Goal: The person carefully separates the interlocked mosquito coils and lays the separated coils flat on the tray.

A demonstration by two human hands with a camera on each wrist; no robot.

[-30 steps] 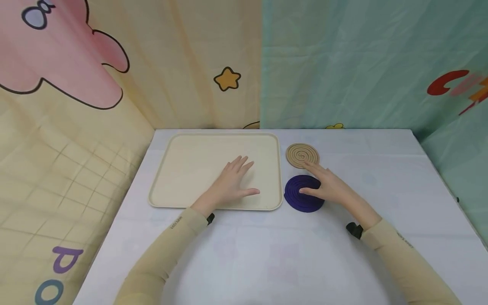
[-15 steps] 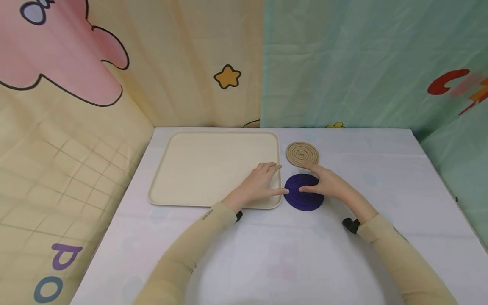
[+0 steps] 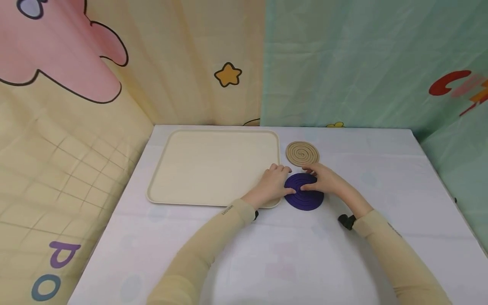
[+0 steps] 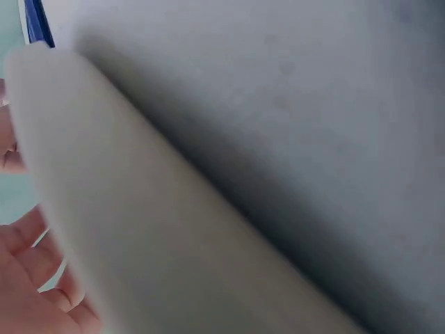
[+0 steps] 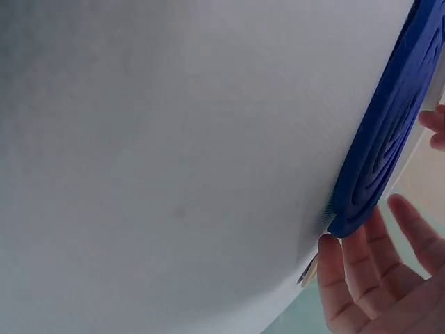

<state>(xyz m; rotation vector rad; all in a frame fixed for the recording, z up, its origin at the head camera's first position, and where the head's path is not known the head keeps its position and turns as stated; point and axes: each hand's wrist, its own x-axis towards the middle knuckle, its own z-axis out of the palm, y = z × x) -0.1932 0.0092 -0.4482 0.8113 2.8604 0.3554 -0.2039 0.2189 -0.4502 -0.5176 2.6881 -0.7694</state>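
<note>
A dark blue spiral coaster lies flat on the table just right of the tray, with a hand at either side. My left hand reaches over the tray's right rim, its thumb tip at the coaster's left part and its fingers bent beyond the far left edge. Over the coaster's upper right, my right hand has its thumb above the spiral and its fingers by the far rim. In the right wrist view, spread fingers meet the edge of the blue coaster. The tray hides part of the left hand in the left wrist view.
Behind the blue one lies a smaller beige spiral coaster. The cream tray takes up the table's back left. Printed curtains stand along the back and sides of the white table.
My left hand has moved right across the tray to the blue coaster's left edge. The right hand stays at the coaster, its fingers bending more. The coasters and the tray keep their places.
</note>
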